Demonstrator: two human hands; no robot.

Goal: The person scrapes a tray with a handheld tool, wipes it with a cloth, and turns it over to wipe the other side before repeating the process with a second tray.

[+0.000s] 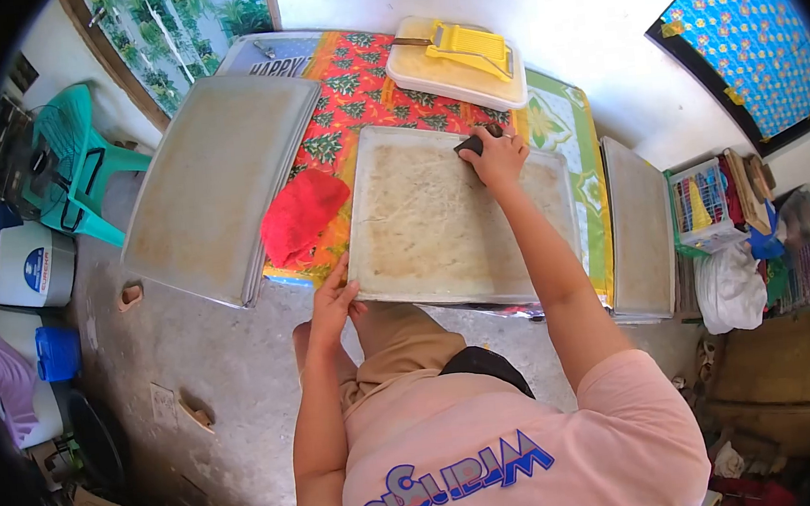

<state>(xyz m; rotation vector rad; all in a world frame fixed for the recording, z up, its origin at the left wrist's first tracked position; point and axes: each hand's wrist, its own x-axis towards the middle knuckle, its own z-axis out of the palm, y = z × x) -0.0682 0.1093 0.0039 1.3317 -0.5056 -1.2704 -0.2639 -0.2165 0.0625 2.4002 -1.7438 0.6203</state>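
Observation:
A worn metal baking tray lies in front of me on the table, its pale surface scratched and stained brown. My right hand is closed around a small dark tool, which rests on the tray near its far right corner. My fingers cover much of the tool, so its exact kind is unclear. At the tray's near left corner, my left hand grips the edge, thumb near the rim. A crumpled red cloth lies just left of the tray, beyond my left hand.
Stacked flat trays stick out past the table's left side; more trays are at the right. A yellow slicer sits on a white lidded container at the back. A green chair stands on the left.

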